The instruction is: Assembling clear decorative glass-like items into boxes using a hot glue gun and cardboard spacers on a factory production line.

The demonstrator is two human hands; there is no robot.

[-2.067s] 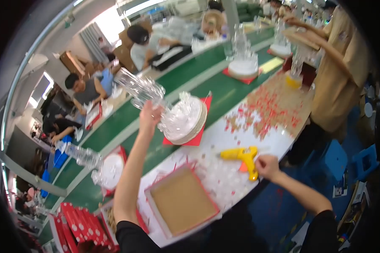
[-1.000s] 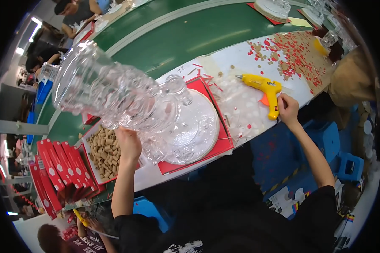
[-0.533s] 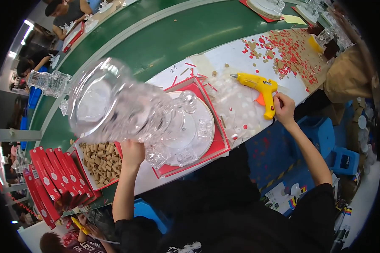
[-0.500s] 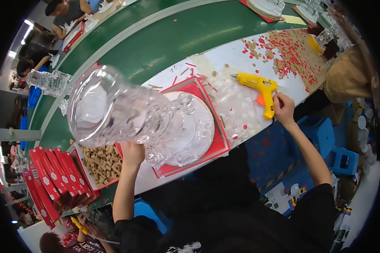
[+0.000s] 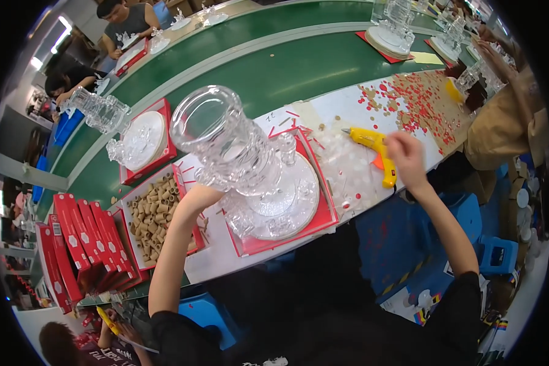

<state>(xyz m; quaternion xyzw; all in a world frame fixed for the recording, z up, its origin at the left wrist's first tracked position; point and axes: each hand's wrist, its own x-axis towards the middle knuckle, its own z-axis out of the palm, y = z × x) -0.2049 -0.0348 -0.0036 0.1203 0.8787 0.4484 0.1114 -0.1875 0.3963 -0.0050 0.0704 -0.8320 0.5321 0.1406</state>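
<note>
Since half a second ago, the clear glass tower (image 5: 229,143) has tilted more upright over the round glass plate (image 5: 283,198) on its red tray (image 5: 323,216). Left hand (image 5: 198,195) holds the tower's lower flange, fingers clamped beneath it (fingertips hidden). Right hand (image 5: 404,157) closes on the yellow glue gun (image 5: 375,146) on the tabletop (image 5: 348,110). Seating it well probably means centring the base over the plate before lowering.

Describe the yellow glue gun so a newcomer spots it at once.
On the white worktop beside the green conveyor belt, look just right of the red tray. The glue gun lies there under the right hand, the only bright yellow tool.
</note>
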